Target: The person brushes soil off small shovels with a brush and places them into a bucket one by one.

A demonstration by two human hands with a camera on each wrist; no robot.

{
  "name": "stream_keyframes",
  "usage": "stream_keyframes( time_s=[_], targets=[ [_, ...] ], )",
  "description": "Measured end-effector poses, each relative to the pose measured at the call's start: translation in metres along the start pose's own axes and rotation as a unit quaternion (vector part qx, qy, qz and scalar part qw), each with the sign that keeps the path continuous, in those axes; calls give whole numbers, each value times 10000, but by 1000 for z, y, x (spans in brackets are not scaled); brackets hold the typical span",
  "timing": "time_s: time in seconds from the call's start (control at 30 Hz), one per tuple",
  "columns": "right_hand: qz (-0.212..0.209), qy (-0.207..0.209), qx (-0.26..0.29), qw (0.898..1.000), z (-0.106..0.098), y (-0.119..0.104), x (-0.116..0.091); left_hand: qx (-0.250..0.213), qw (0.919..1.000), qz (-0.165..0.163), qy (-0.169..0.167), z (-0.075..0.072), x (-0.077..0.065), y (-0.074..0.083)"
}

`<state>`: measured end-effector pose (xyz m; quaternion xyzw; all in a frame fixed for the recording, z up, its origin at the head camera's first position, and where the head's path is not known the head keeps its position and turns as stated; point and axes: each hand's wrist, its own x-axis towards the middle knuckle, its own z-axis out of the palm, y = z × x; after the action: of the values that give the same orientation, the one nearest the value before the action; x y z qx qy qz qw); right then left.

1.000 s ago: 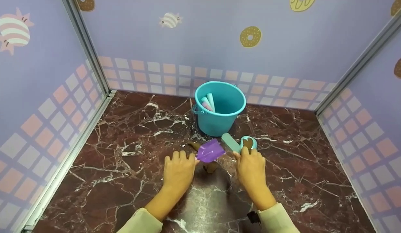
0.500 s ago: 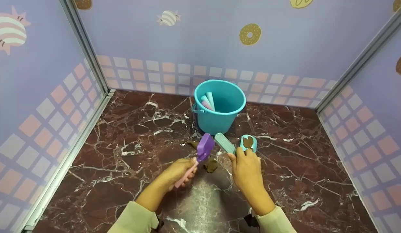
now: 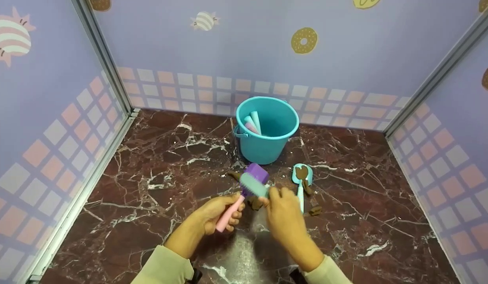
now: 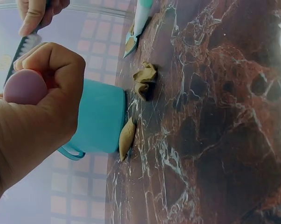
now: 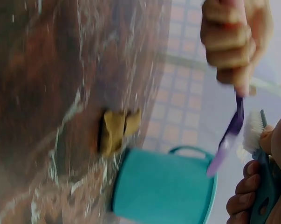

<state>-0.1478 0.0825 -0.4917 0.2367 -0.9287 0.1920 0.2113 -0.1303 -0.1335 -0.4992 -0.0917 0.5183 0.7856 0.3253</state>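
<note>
My left hand (image 3: 213, 213) grips the pink handle of a toy shovel (image 3: 256, 172), its purple blade pointing away from me. In my right hand (image 3: 286, 217) is a brush (image 3: 252, 184) with a pale green back, overlapping the shovel blade in the head view. White bristles (image 5: 254, 130) show in the right wrist view, facing the shovel. Beneath the tools lies a crumpled brown clay-like lump (image 4: 145, 77), and a smooth tapered piece (image 4: 126, 139) rests close to the bucket. Right of my hands, a turquoise shovel (image 3: 300, 199) with a pale handle lies with brown pieces (image 3: 302, 172) on its blade.
A turquoise bucket (image 3: 263, 150) stands at the back, with several pastel tube-like handles (image 3: 252, 123) inside. Another brown piece (image 3: 315, 211) lies beside the turquoise shovel's handle. Patterned purple walls (image 3: 212, 51) enclose the dark marbled surface (image 3: 157, 221) at back and sides.
My left hand has rolled over, turning the purple shovel so its pink handle shows. The brush has moved left in my right hand to the purple blade, uncovering the turquoise shovel's handle.
</note>
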Motion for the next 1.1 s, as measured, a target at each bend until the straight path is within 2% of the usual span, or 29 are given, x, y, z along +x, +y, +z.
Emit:
stream_keyframes(
  time_s=[0.1,0.2,0.33,0.53,0.6,0.67,0.8,0.9,0.97,1.03,1.1],
  targets=[
    [-184,-60,-117,9997,3,-8,-5,38,10000,-63,16,0,-1,-1],
    [-338,79,-338,9988,7,-7,-5,20,10000,-37,0,-1,-3,-2],
    [-362,334,-618,9969,11,9,3,-25,10000,-3,-95,-2,-6,-6],
    [-92,582,-1145,9917,12,41,17,-28,9994,-24,-358,-2,-10,-10],
    [-58,565,-1061,9927,11,42,18,-72,9995,-9,-317,-2,-10,-11],
    [-93,416,-744,9963,8,37,15,-127,9996,-8,-242,-3,-9,-11],
    [-485,-51,-160,9987,3,17,2,-165,9998,-43,-136,-4,-7,-9],
    [-909,-117,-186,9956,3,6,-5,-88,9997,-76,-203,-4,-6,-8],
    [-1035,-64,-288,9942,3,2,-8,-61,9996,-81,-253,-4,-8,-8],
    [-1046,-31,-294,9941,2,4,-7,-75,9995,-79,-286,-5,-9,-9],
    [-877,-93,-241,9958,2,9,-5,-88,9995,-79,-300,-7,-11,-10]
  ],
)
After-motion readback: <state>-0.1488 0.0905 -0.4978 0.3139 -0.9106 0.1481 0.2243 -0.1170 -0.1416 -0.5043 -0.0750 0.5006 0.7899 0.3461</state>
